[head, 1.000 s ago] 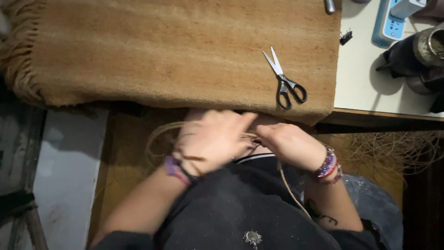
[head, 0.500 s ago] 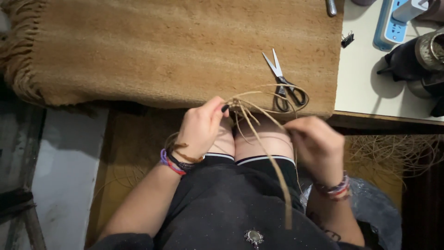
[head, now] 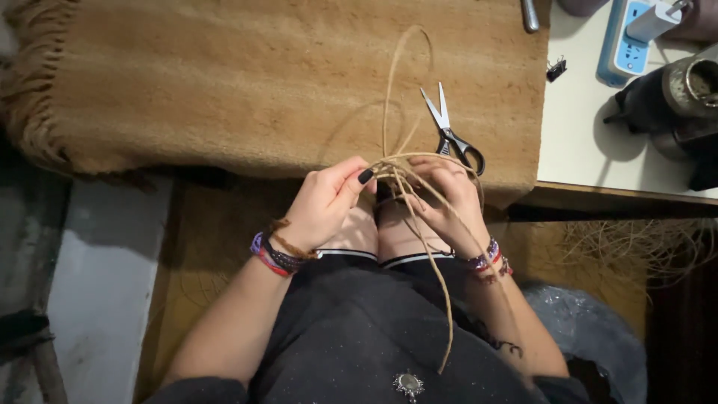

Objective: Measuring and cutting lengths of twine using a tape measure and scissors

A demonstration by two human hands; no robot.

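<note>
We cannot see how the straw strands [head: 407, 168] cross between the left hand [head: 325, 202] and right hand [head: 441, 198]; fingers cover it. The loop at upper centre is blurred. The scissors [head: 451, 135] handles sit partly behind the right hand. The power strip [head: 624, 37], metal rod [head: 529, 13] and dark kettle [head: 666, 97] are cut off by the top and right edges

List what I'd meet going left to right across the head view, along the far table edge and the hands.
Fringe of the woven mat → left hand → bundle of straw strands → right hand → scissors → black binder clip → blue power strip → dark metal pot.
</note>
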